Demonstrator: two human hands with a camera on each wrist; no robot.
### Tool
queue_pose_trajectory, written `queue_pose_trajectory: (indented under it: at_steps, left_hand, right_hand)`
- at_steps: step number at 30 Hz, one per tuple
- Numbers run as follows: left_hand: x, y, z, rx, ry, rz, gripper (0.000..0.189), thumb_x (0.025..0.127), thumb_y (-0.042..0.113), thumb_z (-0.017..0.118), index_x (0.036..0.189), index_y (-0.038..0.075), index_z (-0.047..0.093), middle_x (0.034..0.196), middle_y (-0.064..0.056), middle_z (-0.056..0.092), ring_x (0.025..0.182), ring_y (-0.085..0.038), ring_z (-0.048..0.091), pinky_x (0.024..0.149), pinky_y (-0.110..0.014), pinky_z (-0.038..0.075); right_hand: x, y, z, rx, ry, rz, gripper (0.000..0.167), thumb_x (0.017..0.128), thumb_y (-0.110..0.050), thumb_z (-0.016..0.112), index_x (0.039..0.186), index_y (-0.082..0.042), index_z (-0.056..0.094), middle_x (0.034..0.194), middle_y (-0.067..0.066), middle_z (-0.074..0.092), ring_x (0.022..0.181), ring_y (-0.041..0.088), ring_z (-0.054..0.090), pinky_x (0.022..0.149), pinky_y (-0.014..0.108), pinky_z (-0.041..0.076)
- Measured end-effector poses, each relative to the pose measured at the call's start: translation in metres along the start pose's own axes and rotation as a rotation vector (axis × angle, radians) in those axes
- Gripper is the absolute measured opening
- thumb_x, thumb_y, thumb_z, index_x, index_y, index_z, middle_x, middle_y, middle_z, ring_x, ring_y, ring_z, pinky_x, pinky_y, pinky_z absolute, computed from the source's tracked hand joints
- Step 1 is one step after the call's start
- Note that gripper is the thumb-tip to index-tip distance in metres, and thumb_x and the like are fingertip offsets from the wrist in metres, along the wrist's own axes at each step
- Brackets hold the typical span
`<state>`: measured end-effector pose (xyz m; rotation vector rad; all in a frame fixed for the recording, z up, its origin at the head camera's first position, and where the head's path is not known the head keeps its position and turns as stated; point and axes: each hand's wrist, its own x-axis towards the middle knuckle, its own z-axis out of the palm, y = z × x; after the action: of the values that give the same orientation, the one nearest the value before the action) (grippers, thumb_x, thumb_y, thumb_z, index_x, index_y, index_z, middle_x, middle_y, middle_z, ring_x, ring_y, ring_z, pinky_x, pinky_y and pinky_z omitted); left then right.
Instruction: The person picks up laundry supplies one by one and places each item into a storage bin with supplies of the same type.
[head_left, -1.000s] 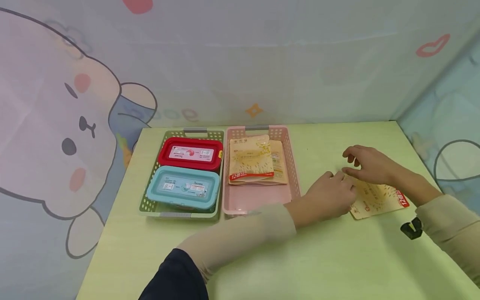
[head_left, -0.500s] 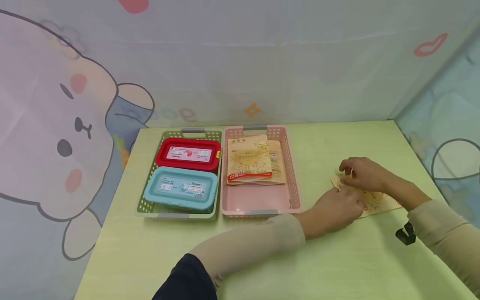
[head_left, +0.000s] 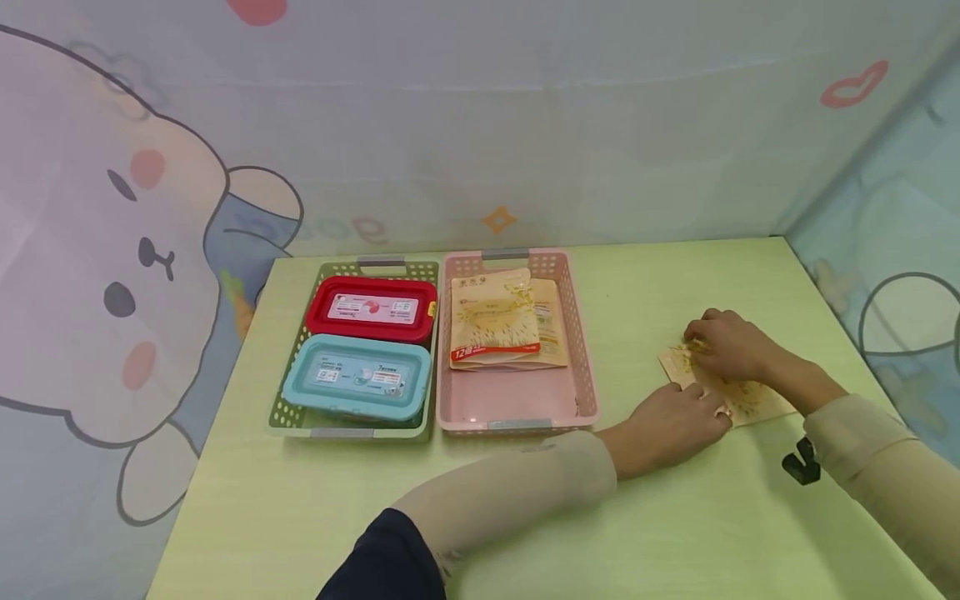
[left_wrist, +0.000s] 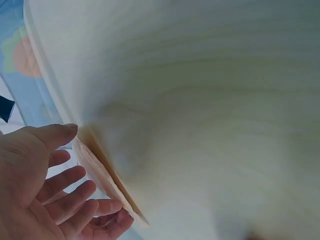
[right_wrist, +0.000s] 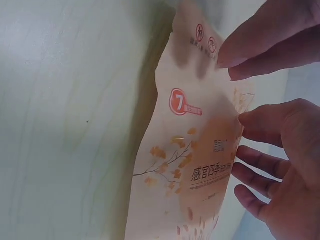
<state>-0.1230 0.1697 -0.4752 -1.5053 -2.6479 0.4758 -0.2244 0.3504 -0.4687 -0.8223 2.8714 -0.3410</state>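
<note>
In the head view, a flat tan packet with a golden print is at the right of the table, partly covered by both hands. My right hand holds its far left part with curled fingers. My left hand grips its near left edge, with the thumb hidden from above. The left wrist view catches the same packet edge-on, tilted between fingertips. Up close in the right wrist view, the packet shows a red 7 mark and orange leaves. Fingers from the right side meet its edge.
A green basket at the left holds a red-lidded box and a light-blue-lidded box. Beside it, a pink basket contains tan packets towards its far end. A black device sits by the right cuff. Printed cloth hangs behind the table.
Both hands have closed in on the packet. It has shifted leftward a little and turned under them. My right hand, earlier hovering over it with loose fingers, now holds it.
</note>
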Motion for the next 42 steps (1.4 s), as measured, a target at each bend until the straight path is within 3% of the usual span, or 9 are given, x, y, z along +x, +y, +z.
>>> queue_pose_trajectory:
  at_steps: [4, 9, 16, 20, 28, 31, 42]
  left_hand:
    - [-0.001, -0.001, 0.003, 0.010, 0.006, -0.005, 0.031, 0.117, 0.028, 0.043, 0.137, 0.039, 0.062, 0.132, 0.011, 0.057, 0.109, -0.010, 0.059, 0.086, -0.024, 0.051]
    - [-0.002, 0.000, 0.005, 0.026, 0.020, 0.006, 0.029, 0.116, 0.027, 0.046, 0.133, 0.040, 0.065, 0.127, 0.010, 0.059, 0.106, -0.011, 0.061, 0.083, -0.025, 0.051]
    - [0.002, 0.004, 0.010, 0.020, -0.050, -0.066, 0.025, 0.115, 0.030, 0.048, 0.127, 0.041, 0.067, 0.128, 0.012, 0.058, 0.107, -0.010, 0.060, 0.084, -0.027, 0.049]
    - [0.002, 0.005, 0.013, 0.015, -0.053, -0.078, 0.023, 0.114, 0.031, 0.051, 0.123, 0.041, 0.069, 0.127, 0.012, 0.058, 0.107, -0.011, 0.060, 0.082, -0.027, 0.050]
    - [-0.003, 0.002, 0.007, 0.102, -0.011, -0.081, 0.023, 0.114, 0.029, 0.050, 0.124, 0.039, 0.068, 0.126, 0.010, 0.058, 0.107, -0.014, 0.058, 0.081, -0.026, 0.049]
    - [-0.009, 0.000, 0.005, 0.120, 0.016, -0.091, 0.023, 0.114, 0.028, 0.050, 0.124, 0.038, 0.068, 0.127, 0.010, 0.058, 0.106, -0.014, 0.058, 0.080, -0.027, 0.049]
    - [-0.022, -0.016, 0.008, 0.161, 0.213, -0.147, 0.024, 0.114, 0.024, 0.048, 0.117, 0.034, 0.069, 0.124, 0.011, 0.060, 0.105, -0.013, 0.058, 0.078, -0.026, 0.049]
  right_hand:
    - [0.001, 0.003, 0.002, 0.014, 0.000, -0.014, 0.015, 0.090, -0.003, 0.070, 0.105, 0.001, 0.073, 0.097, 0.014, 0.064, 0.082, 0.030, 0.058, 0.071, 0.050, 0.051]
    - [0.002, 0.000, 0.003, 0.029, -0.018, -0.042, 0.007, 0.090, -0.003, 0.073, 0.095, -0.006, 0.072, 0.091, 0.006, 0.062, 0.081, 0.025, 0.056, 0.073, 0.047, 0.049]
    - [0.001, -0.005, 0.003, 0.001, -0.077, -0.040, 0.012, 0.090, -0.005, 0.076, 0.086, -0.013, 0.068, 0.088, 0.002, 0.057, 0.082, 0.024, 0.052, 0.071, 0.044, 0.045]
    - [0.000, -0.007, 0.003, -0.028, -0.109, -0.044, 0.018, 0.091, -0.006, 0.076, 0.084, -0.016, 0.063, 0.086, 0.000, 0.052, 0.080, 0.023, 0.046, 0.066, 0.040, 0.039]
    - [0.001, -0.013, -0.007, 0.092, -0.162, -0.149, 0.022, 0.093, 0.004, 0.071, 0.085, -0.014, 0.060, 0.081, -0.004, 0.052, 0.074, 0.014, 0.045, 0.070, 0.037, 0.041]
    - [0.001, -0.017, -0.013, 0.139, -0.192, -0.148, 0.021, 0.095, 0.003, 0.070, 0.087, -0.015, 0.062, 0.081, -0.007, 0.056, 0.075, 0.012, 0.048, 0.072, 0.036, 0.045]
    - [-0.001, -0.032, -0.035, 0.271, -0.277, -0.118, 0.023, 0.098, 0.004, 0.065, 0.089, -0.016, 0.061, 0.087, -0.007, 0.063, 0.084, 0.014, 0.059, 0.076, 0.031, 0.047]
